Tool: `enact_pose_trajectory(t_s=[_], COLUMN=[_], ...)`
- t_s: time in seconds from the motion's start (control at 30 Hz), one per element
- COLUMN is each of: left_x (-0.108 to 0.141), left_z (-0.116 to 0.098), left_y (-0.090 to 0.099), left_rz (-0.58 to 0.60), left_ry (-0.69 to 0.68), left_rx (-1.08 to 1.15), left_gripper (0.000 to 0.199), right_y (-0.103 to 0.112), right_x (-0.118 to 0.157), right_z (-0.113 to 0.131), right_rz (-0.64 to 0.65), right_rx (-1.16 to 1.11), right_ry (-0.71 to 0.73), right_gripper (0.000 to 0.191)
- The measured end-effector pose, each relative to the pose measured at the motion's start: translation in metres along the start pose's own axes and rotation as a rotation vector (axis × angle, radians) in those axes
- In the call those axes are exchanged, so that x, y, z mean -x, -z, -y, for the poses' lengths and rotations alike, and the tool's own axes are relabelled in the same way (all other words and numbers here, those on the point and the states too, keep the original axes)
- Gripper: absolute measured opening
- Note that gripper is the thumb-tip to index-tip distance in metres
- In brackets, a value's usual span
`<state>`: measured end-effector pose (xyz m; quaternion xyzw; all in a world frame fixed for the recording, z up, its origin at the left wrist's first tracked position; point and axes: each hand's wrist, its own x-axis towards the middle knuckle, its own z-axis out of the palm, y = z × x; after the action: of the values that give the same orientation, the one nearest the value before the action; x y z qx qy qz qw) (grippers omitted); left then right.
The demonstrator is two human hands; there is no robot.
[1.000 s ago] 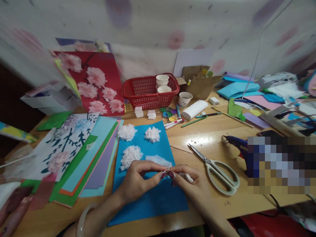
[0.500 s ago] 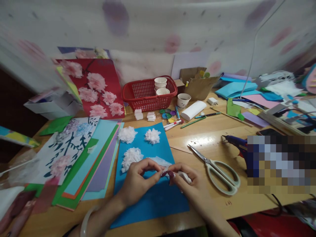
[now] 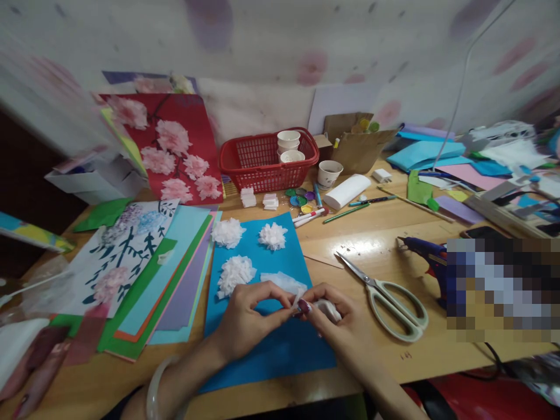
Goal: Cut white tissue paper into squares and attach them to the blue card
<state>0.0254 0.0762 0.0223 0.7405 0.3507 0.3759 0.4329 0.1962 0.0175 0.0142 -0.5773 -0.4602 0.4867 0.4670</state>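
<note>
My left hand and my right hand meet over a blue sheet of paper, both pinching a small piece of white tissue paper. A crumpled white wad is also tucked within my right hand. Just beyond my fingers a flat translucent tissue piece lies on the blue sheet. Three ruffled white paper flowers rest on that sheet: one at upper left, one at upper right and one beside my left hand.
Scissors lie right of the sheet, with a blue glue gun beyond. Coloured papers are stacked left. Behind stand a red basket with paper cups, a red blossom picture and folded tissue stacks. Another person's hand appears at lower left.
The white tissue between my fingertips shows more and sticks up higher, as my fingers shift slightly. The whole view has moved a little; the flowers and scissors stay put on the table.
</note>
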Motion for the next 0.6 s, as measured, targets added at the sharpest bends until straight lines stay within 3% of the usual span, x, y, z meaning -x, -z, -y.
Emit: enact_pose_trajectory(t_s=[0.6], left_x=[0.0012], left_z=[-0.0022], left_y=[0.0011], left_rz=[0.001], left_ry=[-0.123], left_rx=[-0.083], left_gripper=[0.012], right_y=[-0.0003], right_x=[-0.0030], right_z=[0.0053], right_rz=[-0.006], right_rx=[0.093], right_ry=[0.051], right_gripper=[0.026])
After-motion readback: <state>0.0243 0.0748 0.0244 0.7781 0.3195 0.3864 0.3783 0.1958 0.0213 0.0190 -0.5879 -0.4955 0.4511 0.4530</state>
